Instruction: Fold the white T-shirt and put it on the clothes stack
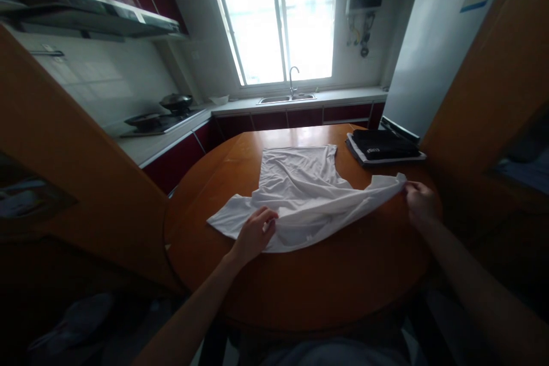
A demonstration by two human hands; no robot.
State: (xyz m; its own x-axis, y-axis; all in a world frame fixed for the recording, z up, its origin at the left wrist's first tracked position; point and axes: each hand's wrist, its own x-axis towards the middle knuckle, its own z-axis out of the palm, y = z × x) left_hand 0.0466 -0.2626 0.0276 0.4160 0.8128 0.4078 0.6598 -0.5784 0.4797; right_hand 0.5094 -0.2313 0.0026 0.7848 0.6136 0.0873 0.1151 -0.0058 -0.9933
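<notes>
A white T-shirt [300, 174] lies spread on the round wooden table [326, 291], its body toward the window and wrinkled. My left hand [256, 233] pinches the cloth near the collar end, beside the sleeve that lies flat to the left. Out at the right, my right hand [419, 201] grips the tip of the other sleeve and draws it taut. Between the two hands the fabric stretches in long creases, with its near edge sagging onto the table.
Folded dark and white clothes [384, 146] are stacked at the table's back right. Beyond stand a counter with a sink [286, 98], a stove with a pan [143, 120] and a pot [175, 103], and a refrigerator [433, 51] at right. Wooden door frames flank the table.
</notes>
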